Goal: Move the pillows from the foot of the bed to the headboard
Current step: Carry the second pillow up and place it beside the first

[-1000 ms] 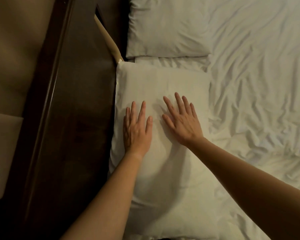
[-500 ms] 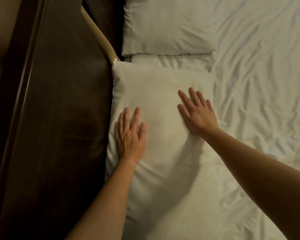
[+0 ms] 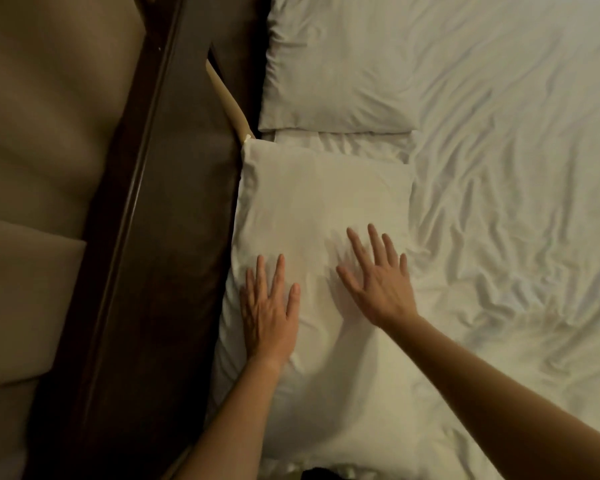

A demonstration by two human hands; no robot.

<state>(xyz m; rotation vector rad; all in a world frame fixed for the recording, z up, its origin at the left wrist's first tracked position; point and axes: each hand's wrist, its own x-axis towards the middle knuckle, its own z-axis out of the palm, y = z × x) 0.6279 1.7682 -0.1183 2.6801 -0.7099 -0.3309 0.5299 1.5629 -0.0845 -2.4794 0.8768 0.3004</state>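
Note:
A white pillow (image 3: pixel 319 202) lies flat on the bed against the dark wooden headboard (image 3: pixel 160 237), which runs down the left. My left hand (image 3: pixel 269 306) rests palm down on the pillow's left side, fingers spread. My right hand (image 3: pixel 378 278) lies flat on its right part, fingers apart and slightly blurred. Neither hand grips anything. A second white pillow (image 3: pixel 336 64) lies further along the headboard, at the top of the view.
Wrinkled white sheets (image 3: pixel 516 220) cover the bed to the right. A beige padded wall panel (image 3: pixel 42 168) sits beyond the headboard at far left. A beige strip (image 3: pixel 227 98) pokes out between headboard and mattress near the pillows.
Both hands have slid back along the pillow toward me, and the right hand has moved a little inward from the pillow's right edge. The pillow stays against the headboard.

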